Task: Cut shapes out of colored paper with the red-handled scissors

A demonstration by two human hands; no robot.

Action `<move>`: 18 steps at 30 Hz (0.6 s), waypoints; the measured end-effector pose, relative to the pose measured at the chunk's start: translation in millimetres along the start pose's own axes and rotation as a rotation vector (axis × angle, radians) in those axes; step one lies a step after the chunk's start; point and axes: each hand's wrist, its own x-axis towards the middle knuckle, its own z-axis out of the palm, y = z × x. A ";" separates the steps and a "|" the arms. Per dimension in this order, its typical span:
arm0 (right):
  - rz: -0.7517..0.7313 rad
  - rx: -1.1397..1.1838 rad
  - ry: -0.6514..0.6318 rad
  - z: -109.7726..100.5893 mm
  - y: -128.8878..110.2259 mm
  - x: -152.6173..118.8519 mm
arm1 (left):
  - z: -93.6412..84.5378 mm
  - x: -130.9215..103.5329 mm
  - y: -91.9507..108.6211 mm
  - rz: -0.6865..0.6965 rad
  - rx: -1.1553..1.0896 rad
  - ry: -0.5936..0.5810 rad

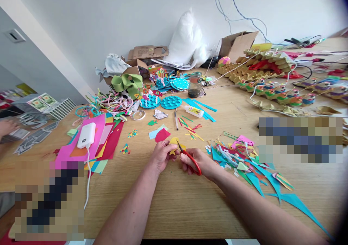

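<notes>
My left hand [163, 155] pinches a small piece of yellow paper [174, 141] over the middle of the table. Red-handled scissors [193, 161] are in my right hand [194, 158], their blades against the yellow paper. Just beyond my left hand lie a red paper piece [162, 135] and a light blue one [153, 133]. A pen [176, 121] rests farther back, near a white fish cutout [160, 114] and a green fish cutout [152, 123]. Thin coloured paper strips [194, 128] are scattered to the right of the pen.
A glue bottle [194, 111], blue scalloped discs [170, 102] and a glass jar [194, 85] stand toward the back. Paper scraps [244, 161] spread at right. On the left, a white power bank [86, 135] with a cable sits on coloured sheets [115, 138]. Another person's hand [7, 129] shows far left.
</notes>
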 end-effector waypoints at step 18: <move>0.014 0.016 0.020 -0.2 0.2 1.0 | 0.9 -0.8 0.5 -0.001 -0.006 -0.001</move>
